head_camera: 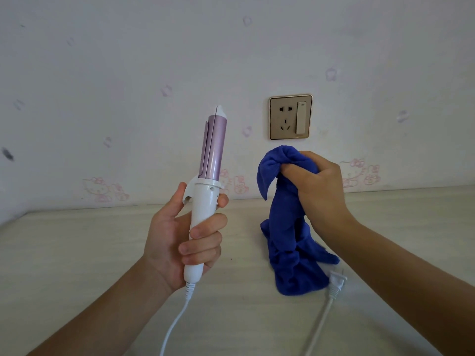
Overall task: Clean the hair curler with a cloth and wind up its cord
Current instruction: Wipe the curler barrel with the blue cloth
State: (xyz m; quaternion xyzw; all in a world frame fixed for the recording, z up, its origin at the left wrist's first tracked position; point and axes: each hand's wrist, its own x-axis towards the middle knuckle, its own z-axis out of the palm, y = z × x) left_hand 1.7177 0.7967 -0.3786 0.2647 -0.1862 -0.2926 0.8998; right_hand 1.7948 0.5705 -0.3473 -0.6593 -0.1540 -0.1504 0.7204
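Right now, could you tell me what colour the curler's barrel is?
The hair curler's barrel is a pale metallic purple, above a white handle; the head view shows it.

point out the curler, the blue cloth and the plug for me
hair curler [214, 147]: head view, on the pink barrel above the white handle
blue cloth [288, 219]: head view, on the hanging middle fold
plug [337, 281]: head view, on the white plug body lying on the table
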